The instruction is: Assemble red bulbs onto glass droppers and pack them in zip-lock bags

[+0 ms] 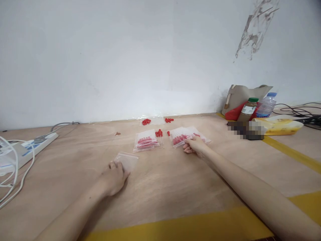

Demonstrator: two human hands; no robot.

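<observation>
My left hand is closed on a clear zip-lock bag that looks flat, above the near left of the table. At the right pile of filled zip-lock bags, my right hand has its fingers curled against the front edge, closed on a bag there. Red-bulbed droppers show through that plastic. A second pile of filled bags lies to the left. Between the piles are several loose droppers with thin clear stems, and a single red bulb shows beside the right pile.
More red droppers lie at the back by the wall on clear plastic. A power strip with white cables is on the left. To the right stand a bag, a green-capped bottle and a yellow tissue pack.
</observation>
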